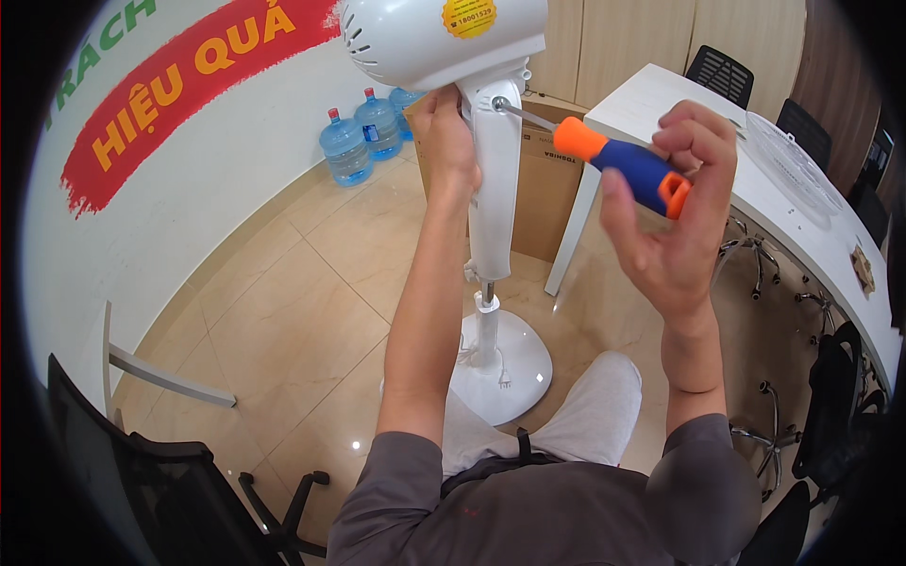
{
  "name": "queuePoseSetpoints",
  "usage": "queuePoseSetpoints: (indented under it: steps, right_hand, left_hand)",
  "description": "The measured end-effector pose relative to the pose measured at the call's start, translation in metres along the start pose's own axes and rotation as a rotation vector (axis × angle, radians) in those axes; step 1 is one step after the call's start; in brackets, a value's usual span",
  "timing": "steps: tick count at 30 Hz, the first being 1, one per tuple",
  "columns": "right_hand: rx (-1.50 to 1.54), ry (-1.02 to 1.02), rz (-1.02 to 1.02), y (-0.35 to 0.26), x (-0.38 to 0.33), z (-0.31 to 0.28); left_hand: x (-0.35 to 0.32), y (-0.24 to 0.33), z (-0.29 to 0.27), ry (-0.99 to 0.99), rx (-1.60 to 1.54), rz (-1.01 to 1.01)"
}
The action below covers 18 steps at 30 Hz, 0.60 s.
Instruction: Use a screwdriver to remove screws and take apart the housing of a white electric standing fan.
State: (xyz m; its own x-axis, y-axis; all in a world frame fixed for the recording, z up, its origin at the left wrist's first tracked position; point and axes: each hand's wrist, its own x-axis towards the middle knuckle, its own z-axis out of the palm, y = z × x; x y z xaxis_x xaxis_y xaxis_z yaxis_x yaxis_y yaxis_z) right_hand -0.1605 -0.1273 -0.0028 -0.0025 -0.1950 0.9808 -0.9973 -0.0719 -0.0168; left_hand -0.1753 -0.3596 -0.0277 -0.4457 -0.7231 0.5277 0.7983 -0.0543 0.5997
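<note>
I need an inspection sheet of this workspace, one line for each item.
Surface: beige tiled floor; fan base stands on it.
Job's things: white fan pole, motor housing, screwdriver with its tip at the pole's top.
Clutter: water bottles, cardboard box.
Hands: left hand grips the pole; right hand holds the screwdriver.
Cables: white cord with plug on the base.
Surroundings: white table, black chairs, painted wall.
</note>
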Motion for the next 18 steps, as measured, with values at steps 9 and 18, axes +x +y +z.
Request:
queuePoseSetpoints:
  steps: [9,18]
  right_hand:
    - [0.056,0.012,0.034,0.0,-0.002,0.005]
    - [0.221,-0.017,0.331,-0.012,-0.008,0.002]
  left_hand:
    - [-0.004,0.005,0.003,0.002,-0.013,-0.016]
    - [-0.004,0.005,0.001,0.018,0.008,-0.014]
